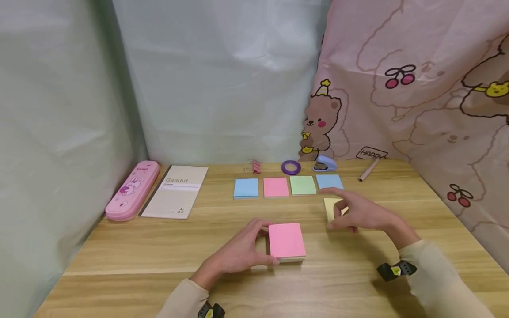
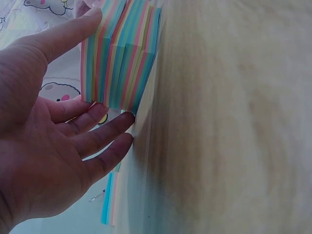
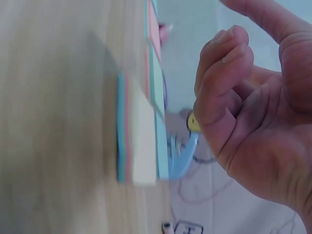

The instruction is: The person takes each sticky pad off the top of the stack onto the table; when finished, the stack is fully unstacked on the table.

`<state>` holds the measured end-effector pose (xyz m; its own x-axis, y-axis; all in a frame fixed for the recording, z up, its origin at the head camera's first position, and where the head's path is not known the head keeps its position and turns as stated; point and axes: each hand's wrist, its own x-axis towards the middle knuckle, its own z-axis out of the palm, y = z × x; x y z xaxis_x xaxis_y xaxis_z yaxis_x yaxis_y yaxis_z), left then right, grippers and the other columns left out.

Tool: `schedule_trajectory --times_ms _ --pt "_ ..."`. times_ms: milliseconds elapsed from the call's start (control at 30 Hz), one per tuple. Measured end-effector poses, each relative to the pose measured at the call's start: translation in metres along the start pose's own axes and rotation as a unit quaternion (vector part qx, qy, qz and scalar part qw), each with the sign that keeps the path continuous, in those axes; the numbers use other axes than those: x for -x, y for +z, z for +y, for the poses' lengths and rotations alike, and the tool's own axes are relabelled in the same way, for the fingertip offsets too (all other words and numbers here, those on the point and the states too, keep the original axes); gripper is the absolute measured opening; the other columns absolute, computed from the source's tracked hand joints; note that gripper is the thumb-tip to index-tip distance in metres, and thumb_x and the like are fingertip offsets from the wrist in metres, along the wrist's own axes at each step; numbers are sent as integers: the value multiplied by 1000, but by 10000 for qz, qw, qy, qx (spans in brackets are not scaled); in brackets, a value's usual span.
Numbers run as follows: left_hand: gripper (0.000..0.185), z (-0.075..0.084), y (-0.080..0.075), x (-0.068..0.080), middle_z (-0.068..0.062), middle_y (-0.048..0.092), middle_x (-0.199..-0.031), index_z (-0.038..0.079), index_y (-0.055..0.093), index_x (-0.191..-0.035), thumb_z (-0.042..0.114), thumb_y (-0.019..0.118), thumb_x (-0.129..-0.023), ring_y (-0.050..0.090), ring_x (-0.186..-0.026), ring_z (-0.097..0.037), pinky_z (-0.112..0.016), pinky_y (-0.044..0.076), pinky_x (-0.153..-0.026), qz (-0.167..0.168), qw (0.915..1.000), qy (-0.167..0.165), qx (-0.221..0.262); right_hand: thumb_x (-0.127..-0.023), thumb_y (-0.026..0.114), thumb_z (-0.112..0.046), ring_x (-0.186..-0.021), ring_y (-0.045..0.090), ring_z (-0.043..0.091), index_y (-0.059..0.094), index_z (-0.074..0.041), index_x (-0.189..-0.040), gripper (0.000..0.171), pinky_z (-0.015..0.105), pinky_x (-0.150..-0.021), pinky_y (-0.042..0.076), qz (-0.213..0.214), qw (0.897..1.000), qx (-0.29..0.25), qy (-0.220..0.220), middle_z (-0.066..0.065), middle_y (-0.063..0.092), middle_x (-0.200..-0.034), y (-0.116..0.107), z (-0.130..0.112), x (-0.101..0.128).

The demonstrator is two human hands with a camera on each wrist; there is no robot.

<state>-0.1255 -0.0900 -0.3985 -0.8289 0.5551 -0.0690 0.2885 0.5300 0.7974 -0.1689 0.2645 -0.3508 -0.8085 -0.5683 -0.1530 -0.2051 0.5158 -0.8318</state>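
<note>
A thick stack of sticky notes with a pink top sheet (image 1: 286, 240) lies on the wooden table (image 1: 159, 247). My left hand (image 1: 265, 244) touches its left side. In the left wrist view the thumb (image 2: 63, 34) lies along one edge of the striped stack (image 2: 122, 58), and straight fingers (image 2: 109, 129) reach its near corner. My right hand (image 1: 330, 213) hovers over a small yellow-topped pad (image 1: 330, 203). In the right wrist view its fingers (image 3: 224, 73) are loosely curled and hold nothing, apart from that pad (image 3: 139, 141).
Behind lies a row of pads: blue (image 1: 245, 187), pink (image 1: 275, 187), green (image 1: 303, 185), blue (image 1: 329, 181). Farther back are a purple tape roll (image 1: 291, 167), a blue stapler (image 1: 324, 164) and a pen (image 1: 367, 170). A pink pencil case (image 1: 133, 190) and a notebook (image 1: 176, 190) lie at the left.
</note>
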Motion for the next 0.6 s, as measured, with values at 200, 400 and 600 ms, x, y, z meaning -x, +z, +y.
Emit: schedule_trajectory --times_ms 200,400,600 --pt "87 0 0 -1 -3 54 -144 11 48 -151 42 91 -82 57 -134 -23 -51 47 -115 -8 10000 3 -23 -91 83 -14 -48 50 9 33 -14 -162 87 30 -41 47 -276 9985 -414 -243 3 57 -77 29 -7 -4" --pt "88 -1 0 -2 -3 55 -143 12 48 -151 42 91 -81 58 -133 -23 -52 46 -116 9 10000 50 14 -89 85 -16 -50 49 9 33 -10 -162 89 24 -43 46 -540 9960 -685 -190 2 56 -79 57 -12 -8" --pt "85 -1 0 -2 -1 55 -140 14 49 -149 42 91 -81 58 -132 -22 -52 47 -115 22 10000 74 62 -89 87 -21 -51 48 8 37 -14 -158 85 21 -43 44 -646 9949 -763 -112 1 55 -79 74 -15 -11"
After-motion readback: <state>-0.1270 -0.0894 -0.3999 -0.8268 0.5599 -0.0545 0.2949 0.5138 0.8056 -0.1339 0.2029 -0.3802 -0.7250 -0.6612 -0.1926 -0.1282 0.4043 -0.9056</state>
